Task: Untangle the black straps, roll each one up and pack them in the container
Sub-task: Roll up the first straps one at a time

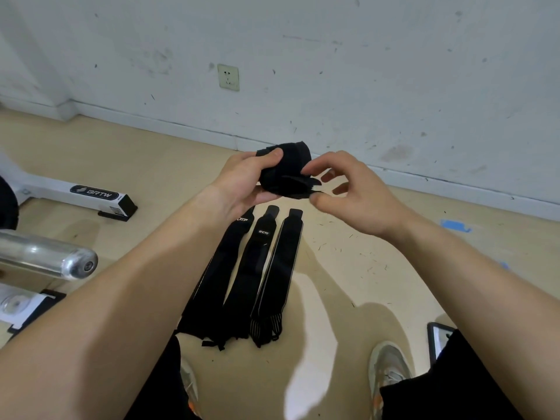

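A rolled-up black strap (289, 169) is held in the air in front of me. My left hand (242, 184) grips it from the left, thumb on top. My right hand (351, 192) is at the roll's right end, thumb and fingers curled at the loose tip of the strap. On the floor below lie three flat black straps side by side: the left strap (218, 274), the middle strap (251, 262) with a small white logo, and the right strap (280, 262) with striped ends. No container is in view.
A chrome bar end (75, 263) juts in at the left. Behind it stands a white machine base (91, 195) with a black foot. A dark device (438, 338) lies on the floor at lower right. My shoes (388, 368) are at the bottom. The wall (333, 71) runs close behind.
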### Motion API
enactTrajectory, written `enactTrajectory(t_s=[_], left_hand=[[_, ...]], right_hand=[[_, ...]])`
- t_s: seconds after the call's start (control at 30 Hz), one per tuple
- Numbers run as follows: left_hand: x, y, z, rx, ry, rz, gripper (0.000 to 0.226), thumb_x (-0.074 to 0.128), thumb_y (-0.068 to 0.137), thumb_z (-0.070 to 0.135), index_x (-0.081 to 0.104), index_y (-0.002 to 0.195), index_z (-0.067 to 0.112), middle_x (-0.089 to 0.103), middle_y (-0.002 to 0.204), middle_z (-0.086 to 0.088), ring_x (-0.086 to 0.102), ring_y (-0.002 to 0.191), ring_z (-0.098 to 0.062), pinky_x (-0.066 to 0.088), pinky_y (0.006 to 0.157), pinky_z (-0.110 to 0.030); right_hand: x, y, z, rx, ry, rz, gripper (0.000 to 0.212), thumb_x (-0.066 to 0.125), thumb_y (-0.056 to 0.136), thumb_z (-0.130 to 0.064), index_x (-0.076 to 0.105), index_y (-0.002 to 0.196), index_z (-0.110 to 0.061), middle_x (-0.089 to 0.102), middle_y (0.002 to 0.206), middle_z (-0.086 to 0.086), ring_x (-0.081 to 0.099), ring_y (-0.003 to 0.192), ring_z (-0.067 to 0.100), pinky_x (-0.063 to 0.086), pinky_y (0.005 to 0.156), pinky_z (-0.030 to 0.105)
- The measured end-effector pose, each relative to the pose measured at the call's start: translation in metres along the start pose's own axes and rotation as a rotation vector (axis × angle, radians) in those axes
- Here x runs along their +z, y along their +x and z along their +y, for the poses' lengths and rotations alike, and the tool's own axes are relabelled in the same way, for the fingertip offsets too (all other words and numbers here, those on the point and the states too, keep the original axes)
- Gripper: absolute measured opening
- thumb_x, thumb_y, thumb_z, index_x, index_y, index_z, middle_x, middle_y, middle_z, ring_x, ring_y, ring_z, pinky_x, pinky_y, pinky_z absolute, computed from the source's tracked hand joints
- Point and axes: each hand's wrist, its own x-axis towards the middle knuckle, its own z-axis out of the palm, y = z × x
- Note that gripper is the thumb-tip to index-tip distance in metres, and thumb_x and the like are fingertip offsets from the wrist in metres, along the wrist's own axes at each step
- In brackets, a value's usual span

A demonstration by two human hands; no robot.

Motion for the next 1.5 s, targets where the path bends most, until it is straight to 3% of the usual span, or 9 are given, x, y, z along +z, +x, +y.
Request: enactTrajectory(t_s=[0.2, 0.33, 0.53, 0.6, 0.77, 0.97, 1.13, 1.3, 1.5], left_hand=[[0.002, 0.002, -0.006, -0.013, 0.026, 0.002, 0.038, 0.072, 0.096, 0.024, 0.066, 0.123, -0.001, 0.074, 0.109, -0.015, 0.078, 0.084, -0.017, 0.063, 0.073, -0.034], [0.003, 0.002, -0.009, -0.012, 0.03, 0.02, 0.034, 0.072, 0.096, 0.022, 0.066, 0.12, -0.001, 0.074, 0.099, -0.011, 0.077, 0.078, -0.014, 0.063, 0.072, -0.035], [0.007, 0.003, -0.013, -0.015, 0.049, 0.057, 0.035, 0.075, 0.094, 0.021, 0.065, 0.121, 0.001, 0.075, 0.102, -0.012, 0.078, 0.082, -0.017, 0.064, 0.074, -0.039], [0.009, 0.002, -0.018, -0.033, 0.05, 0.048, 0.04, 0.076, 0.093, 0.019, 0.061, 0.126, 0.001, 0.074, 0.109, -0.014, 0.078, 0.087, -0.021, 0.063, 0.073, -0.039], [0.02, -0.004, -0.03, -0.096, 0.012, -0.022, 0.032, 0.071, 0.096, 0.01, 0.056, 0.124, 0.007, 0.071, 0.098, -0.011, 0.076, 0.082, -0.022, 0.064, 0.072, -0.04], [0.024, -0.011, -0.028, -0.138, -0.017, -0.097, 0.033, 0.062, 0.097, -0.004, 0.057, 0.125, 0.012, 0.069, 0.087, -0.008, 0.074, 0.084, -0.027, 0.065, 0.071, -0.037], [0.029, -0.017, -0.026, -0.158, -0.046, -0.173, 0.024, 0.068, 0.097, 0.007, 0.059, 0.118, 0.016, 0.072, 0.102, -0.01, 0.076, 0.089, -0.03, 0.064, 0.084, -0.042], [0.029, -0.024, -0.022, -0.176, -0.124, -0.215, 0.021, 0.069, 0.098, 0.021, 0.06, 0.117, 0.016, 0.072, 0.11, -0.011, 0.075, 0.103, -0.036, 0.062, 0.09, -0.045], [0.028, -0.03, -0.019, -0.173, -0.151, -0.21, 0.036, 0.068, 0.098, 0.033, 0.062, 0.127, 0.013, 0.072, 0.11, -0.007, 0.077, 0.09, -0.031, 0.064, 0.078, -0.039]], right_hand=[[0.001, 0.002, 0.002, -0.07, -0.083, 0.08, 0.017, 0.079, 0.084, -0.027, 0.07, 0.098, -0.033, 0.061, 0.108, -0.012, 0.057, 0.103, 0.007, 0.043, 0.083, 0.021], [-0.002, 0.004, 0.005, -0.114, -0.149, 0.081, 0.007, 0.073, 0.09, -0.022, 0.07, 0.086, -0.027, 0.064, 0.1, -0.008, 0.058, 0.098, 0.008, 0.048, 0.087, 0.031], [0.001, 0.007, 0.002, -0.283, -0.389, 0.019, 0.007, 0.067, 0.092, -0.011, 0.067, 0.09, -0.017, 0.062, 0.094, -0.007, 0.052, 0.092, 0.013, 0.044, 0.084, 0.034], [0.003, 0.008, 0.0, -0.295, -0.445, 0.038, 0.007, 0.067, 0.092, -0.012, 0.067, 0.09, -0.019, 0.061, 0.092, -0.009, 0.053, 0.092, 0.015, 0.046, 0.082, 0.04], [-0.003, 0.012, 0.003, -0.269, -0.505, 0.14, 0.005, 0.067, 0.092, -0.017, 0.069, 0.089, -0.02, 0.061, 0.091, -0.009, 0.057, 0.093, 0.02, 0.048, 0.08, 0.044], [-0.003, 0.015, 0.008, -0.24, -0.415, 0.223, 0.006, 0.062, 0.09, -0.016, 0.065, 0.086, -0.019, 0.058, 0.088, -0.008, 0.057, 0.091, 0.021, 0.049, 0.079, 0.047], [0.003, 0.017, 0.011, -0.185, -0.271, 0.279, 0.008, 0.057, 0.095, -0.008, 0.06, 0.09, -0.013, 0.06, 0.095, -0.001, 0.055, 0.091, 0.016, 0.048, 0.084, 0.033], [0.008, 0.022, 0.011, -0.088, -0.143, 0.326, 0.01, 0.055, 0.099, -0.011, 0.056, 0.091, -0.018, 0.062, 0.095, -0.003, 0.059, 0.092, 0.018, 0.042, 0.076, 0.021], [0.01, 0.026, 0.012, -0.041, -0.116, 0.354, 0.01, 0.057, 0.1, -0.019, 0.055, 0.09, -0.021, 0.061, 0.087, -0.008, 0.061, 0.087, 0.02, 0.039, 0.072, 0.028]])
